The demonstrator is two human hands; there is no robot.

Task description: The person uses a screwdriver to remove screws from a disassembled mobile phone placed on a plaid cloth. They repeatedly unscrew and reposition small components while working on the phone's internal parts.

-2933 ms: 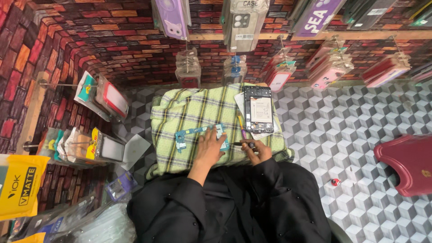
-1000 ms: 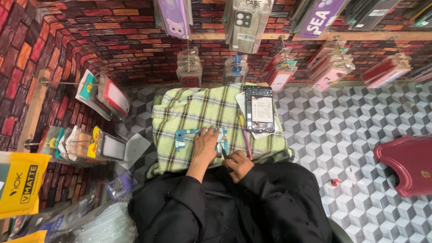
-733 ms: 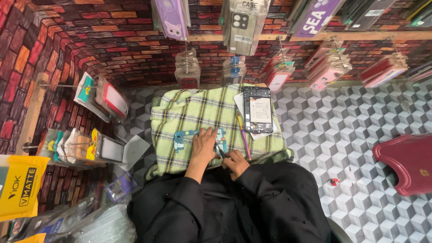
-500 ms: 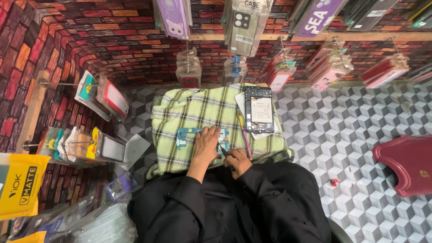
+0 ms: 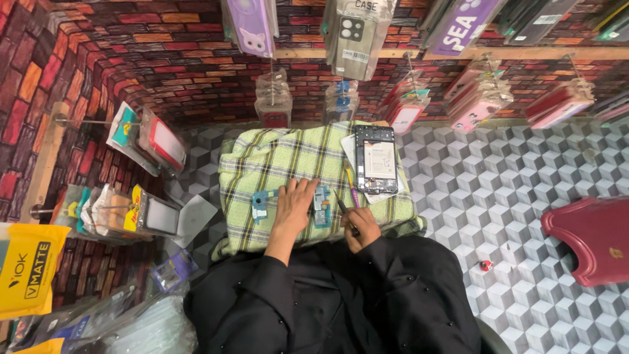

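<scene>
Circuit boards [image 5: 288,200], blue-green and small, lie near the front edge of a green plaid cloth [image 5: 275,157] that covers a low stand in the middle of the view; one piece shows left of the left hand, another just right of it. Largest around them is the brick-pattern wall [image 5: 131,59], which curves round the back and left, and the floor [image 5: 511,196] with its grey cube pattern. Black sleeves [image 5: 327,301] fill the lower middle. A dark red stool [image 5: 590,236] stands at the right edge, well apart from the cloth. Packaged phone cases [image 5: 357,33] hang on pegs along the wall above the cloth, and more packs [image 5: 141,134] hang on the left wall, with a yellow pack [image 5: 26,269] lower left. On the cloth's far right corner lies an opened phone [image 5: 375,159], its dark frame and pale inner plate facing up, resting on a sheet of paper. A thin purple-and-yellow tool [image 5: 352,190] lies on the cloth just below the phone. The left hand [image 5: 295,206] lies flat, fingers spread, pressing down on the boards and covering their middle. The right hand [image 5: 359,226] is curled shut round a thin dark tool [image 5: 343,206], whose tip points up and left toward the board piece beside the left hand; whether the tip touches it cannot be told. The hands are near each other but not touching. A tiny red object [image 5: 485,265] lies on the floor to the right.
</scene>
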